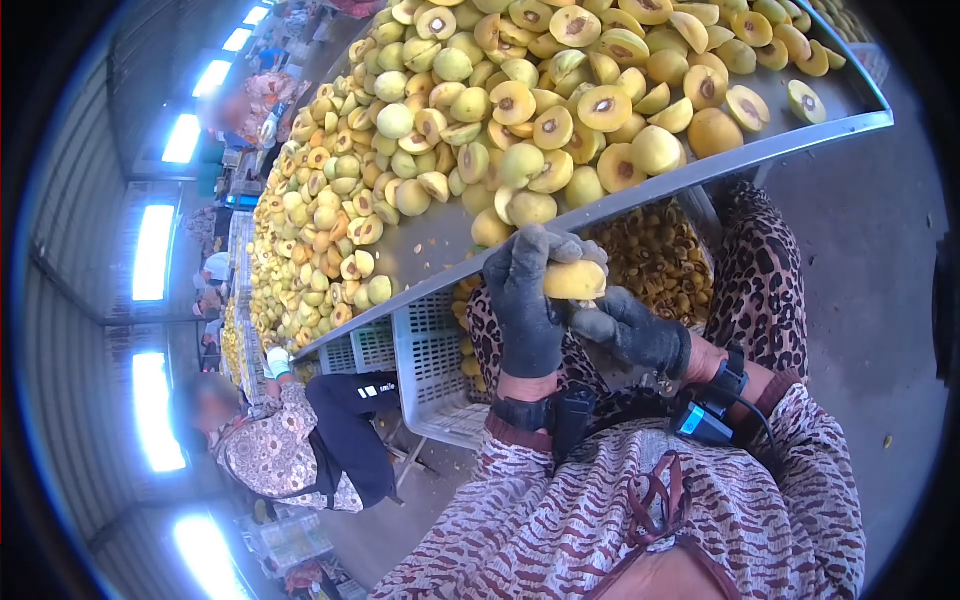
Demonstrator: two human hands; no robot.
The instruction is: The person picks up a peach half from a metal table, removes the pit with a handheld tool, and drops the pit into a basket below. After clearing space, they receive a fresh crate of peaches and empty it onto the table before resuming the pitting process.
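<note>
My left hand (528,300), in a dark grey glove, is closed around a yellow peach piece (575,281) just off the table's near edge. My right hand (640,333), gloved alike, sits right beside it, fingers curled in close under the fruit. Whatever those right fingers grip is hidden or too small to name. Beyond my hands, a metal table (425,245) bears a heap of yellow-green peaches, many cut in half with brown centres showing, such as the peach half (605,108).
Under the table edge, between my knees, is a pile of brown and yellow peach scraps (660,262). A white plastic crate (425,340) stands to the left. A co-worker in a floral top (285,450) sits at the table's left side, and other people work farther back.
</note>
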